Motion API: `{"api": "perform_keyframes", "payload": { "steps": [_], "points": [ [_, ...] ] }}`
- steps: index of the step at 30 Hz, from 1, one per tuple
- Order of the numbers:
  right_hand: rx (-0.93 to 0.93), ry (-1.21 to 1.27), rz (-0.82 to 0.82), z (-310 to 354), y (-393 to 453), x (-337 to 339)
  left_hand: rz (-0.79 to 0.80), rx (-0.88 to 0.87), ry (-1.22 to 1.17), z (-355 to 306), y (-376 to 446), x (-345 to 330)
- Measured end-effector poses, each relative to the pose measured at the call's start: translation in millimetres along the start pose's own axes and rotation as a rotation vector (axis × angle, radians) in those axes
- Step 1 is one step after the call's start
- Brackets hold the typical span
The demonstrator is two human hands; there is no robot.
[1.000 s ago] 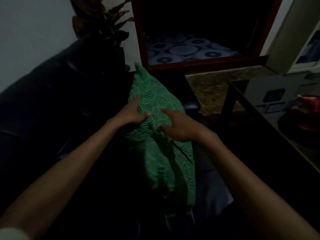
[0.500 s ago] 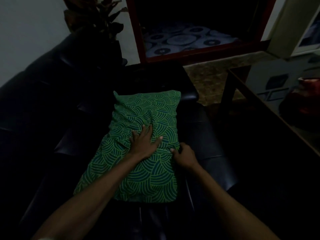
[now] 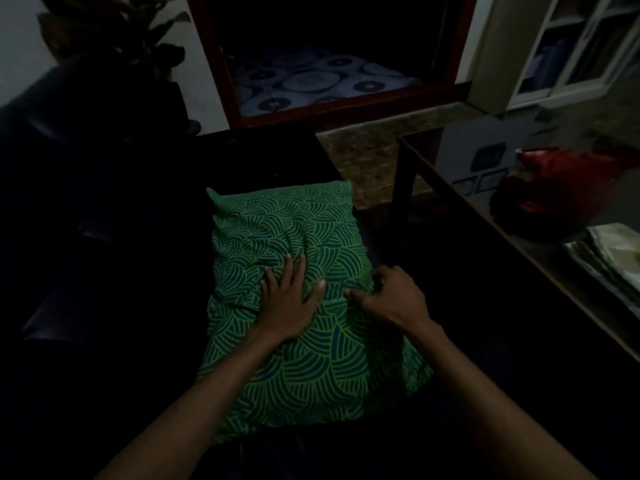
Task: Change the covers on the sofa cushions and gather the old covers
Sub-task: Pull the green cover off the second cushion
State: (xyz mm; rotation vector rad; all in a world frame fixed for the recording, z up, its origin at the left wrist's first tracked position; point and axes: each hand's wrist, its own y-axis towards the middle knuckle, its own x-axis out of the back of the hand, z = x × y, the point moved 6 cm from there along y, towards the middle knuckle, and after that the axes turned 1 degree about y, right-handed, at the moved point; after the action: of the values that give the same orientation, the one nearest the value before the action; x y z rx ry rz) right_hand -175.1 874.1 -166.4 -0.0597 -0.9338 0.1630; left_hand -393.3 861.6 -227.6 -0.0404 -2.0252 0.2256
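Note:
A cushion in a green cover with a blue wave pattern (image 3: 294, 372) lies flat on the seat of a black sofa (image 3: 104, 271). My left hand (image 3: 289, 299) presses flat on the cushion's middle with fingers spread. My right hand (image 3: 389, 299) sits at the cushion's right edge with fingers curled into the fabric, gripping the cover there. The room is dim and the sofa's surface is hard to make out.
A dark glass-topped table (image 3: 485, 237) stands to the right, carrying a red bundle of cloth (image 3: 561, 188) and pale folded fabric (image 3: 616, 261). A potted plant (image 3: 114, 39) stands behind the sofa. A red-framed doorway (image 3: 329, 105) opens onto a patterned bed.
The cushion went from standing on edge between both hands to lying flat on the seat. My left hand now presses on top while my right hand has taken hold of the right edge.

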Motion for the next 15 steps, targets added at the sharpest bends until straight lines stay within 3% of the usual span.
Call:
{"api": "perform_keyframes", "payload": {
  "steps": [4, 6, 10, 15],
  "points": [
    [0.073, -0.099, 0.023, -31, -3, -17, -0.018, -0.026, 0.054, 5, -18, -1],
    [0.165, -0.199, 0.045, -32, -5, -14, -0.106, -0.107, 0.047, 12, -36, 7],
    [0.486, -0.232, -0.056, -13, -12, -4, -0.335, -0.343, 0.04, 25, -76, 21],
    [0.801, -0.22, -0.116, 21, -38, -16, -0.319, -0.487, 0.052, 18, -113, 33]
  ]
}}
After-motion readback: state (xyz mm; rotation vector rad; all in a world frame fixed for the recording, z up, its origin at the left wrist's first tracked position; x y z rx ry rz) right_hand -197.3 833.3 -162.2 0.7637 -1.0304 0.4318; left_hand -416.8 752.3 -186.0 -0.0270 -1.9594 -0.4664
